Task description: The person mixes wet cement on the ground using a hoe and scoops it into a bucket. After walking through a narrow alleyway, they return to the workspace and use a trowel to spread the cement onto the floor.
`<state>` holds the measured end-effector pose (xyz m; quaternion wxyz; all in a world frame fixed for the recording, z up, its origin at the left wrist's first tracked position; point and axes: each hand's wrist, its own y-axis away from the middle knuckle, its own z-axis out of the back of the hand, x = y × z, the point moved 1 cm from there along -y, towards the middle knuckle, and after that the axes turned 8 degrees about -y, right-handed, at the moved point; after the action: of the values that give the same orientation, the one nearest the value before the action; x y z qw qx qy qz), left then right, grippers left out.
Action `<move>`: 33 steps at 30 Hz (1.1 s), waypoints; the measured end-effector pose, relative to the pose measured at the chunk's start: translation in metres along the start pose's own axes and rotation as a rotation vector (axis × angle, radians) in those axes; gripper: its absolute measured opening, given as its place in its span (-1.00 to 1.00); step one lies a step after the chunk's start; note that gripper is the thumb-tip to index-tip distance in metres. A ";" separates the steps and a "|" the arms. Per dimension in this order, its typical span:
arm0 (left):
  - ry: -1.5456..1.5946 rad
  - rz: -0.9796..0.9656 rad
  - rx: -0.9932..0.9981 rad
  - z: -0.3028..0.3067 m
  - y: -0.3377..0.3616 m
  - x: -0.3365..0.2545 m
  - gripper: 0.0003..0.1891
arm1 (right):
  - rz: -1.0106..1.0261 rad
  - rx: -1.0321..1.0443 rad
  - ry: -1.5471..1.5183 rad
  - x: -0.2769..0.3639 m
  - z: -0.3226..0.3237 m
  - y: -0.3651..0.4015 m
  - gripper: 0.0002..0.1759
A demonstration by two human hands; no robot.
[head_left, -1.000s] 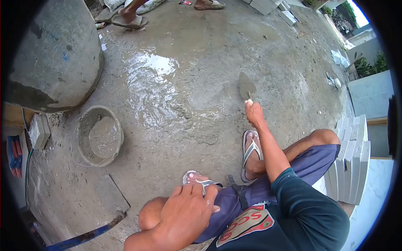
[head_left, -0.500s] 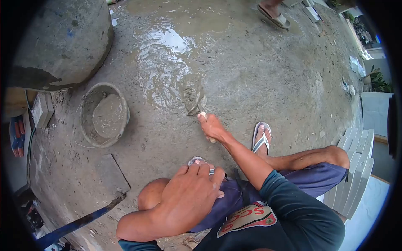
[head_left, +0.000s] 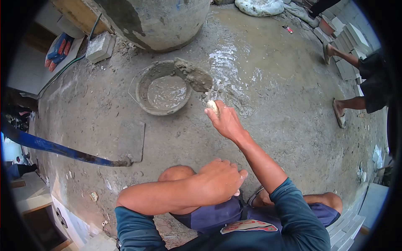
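Observation:
My right hand (head_left: 226, 119) is closed around the pale handle of a trowel, whose blade carries a heap of wet grey mortar (head_left: 194, 76). The loaded blade is at the right rim of a bucket (head_left: 144, 90), partly over it. Inside the bucket lies wet grey mix (head_left: 166, 92). My left hand (head_left: 224, 178) rests by my knee, holding nothing that I can see; its fingers are loosely bent and partly hidden.
A large concrete cylinder (head_left: 167, 25) stands behind the bucket. To the left lies a shovel with a flat blade (head_left: 132, 140) and blue shaft. Wet mortar (head_left: 228, 67) covers part of the ground. Another person's sandalled foot (head_left: 340, 115) is at right, near stacked blocks (head_left: 345, 50).
My view has turned left. The trowel has come off the ground with mortar on it and moved to the bucket's rim. My left hand stays by my knee.

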<state>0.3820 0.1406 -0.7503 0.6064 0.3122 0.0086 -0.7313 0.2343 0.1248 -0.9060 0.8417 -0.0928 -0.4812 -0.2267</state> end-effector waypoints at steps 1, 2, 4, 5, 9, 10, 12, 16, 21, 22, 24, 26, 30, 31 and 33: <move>-0.006 0.001 -0.017 -0.001 -0.001 0.000 -0.66 | 0.146 -0.041 0.104 0.004 -0.009 -0.008 -0.55; -0.009 -0.010 -0.027 -0.002 -0.003 -0.001 -0.65 | 0.165 -0.014 0.160 0.009 -0.014 -0.017 -0.56; -0.010 -0.009 -0.013 0.000 -0.003 -0.003 -0.65 | 0.135 -0.020 0.229 0.015 -0.017 -0.017 -0.57; -0.010 0.013 -0.006 0.001 -0.004 -0.003 -0.64 | 0.101 0.007 0.183 0.016 -0.013 -0.011 -0.56; 0.042 -0.022 -0.062 -0.001 0.006 -0.004 -0.63 | -0.107 -0.056 0.025 -0.025 0.031 0.016 -0.51; 0.062 0.001 -0.031 0.000 0.010 -0.004 -0.63 | -0.216 -0.095 0.007 -0.046 0.050 0.023 -0.47; 0.056 0.026 -0.025 0.006 0.014 0.002 -0.62 | -0.327 -0.293 0.043 -0.109 0.088 0.038 -0.47; 0.036 0.042 -0.013 0.006 0.022 0.001 -0.58 | -0.725 -0.466 -0.060 -0.223 0.175 0.073 -0.40; 0.048 0.047 -0.022 0.008 0.024 0.003 -0.52 | -0.789 -0.327 -0.295 -0.242 0.185 0.074 -0.45; 0.054 0.054 -0.027 0.008 0.022 0.004 -0.53 | -0.774 -0.242 -0.286 -0.233 0.169 0.066 -0.45; 0.069 0.070 -0.019 0.008 0.020 0.004 -0.54 | -0.730 -0.104 -0.269 -0.208 0.120 0.052 -0.45; 0.045 0.079 -0.012 0.008 0.015 0.005 -0.58 | -0.683 -0.041 -0.266 -0.188 0.083 0.045 -0.45; 0.054 0.095 -0.032 0.008 0.011 0.005 -0.62 | -0.663 -0.085 -0.385 -0.174 0.067 0.044 -0.41; 0.060 0.084 -0.015 0.008 0.011 0.005 -0.62 | -0.675 -0.063 -0.398 -0.169 0.072 0.044 -0.43; 0.080 0.092 -0.012 0.003 0.011 0.001 -0.62 | -0.669 -0.017 -0.445 -0.150 0.073 0.049 -0.47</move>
<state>0.3900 0.1357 -0.7443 0.6405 0.3377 0.0230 -0.6894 0.1362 0.2389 -0.9923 0.5958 0.0155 -0.6535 -0.4666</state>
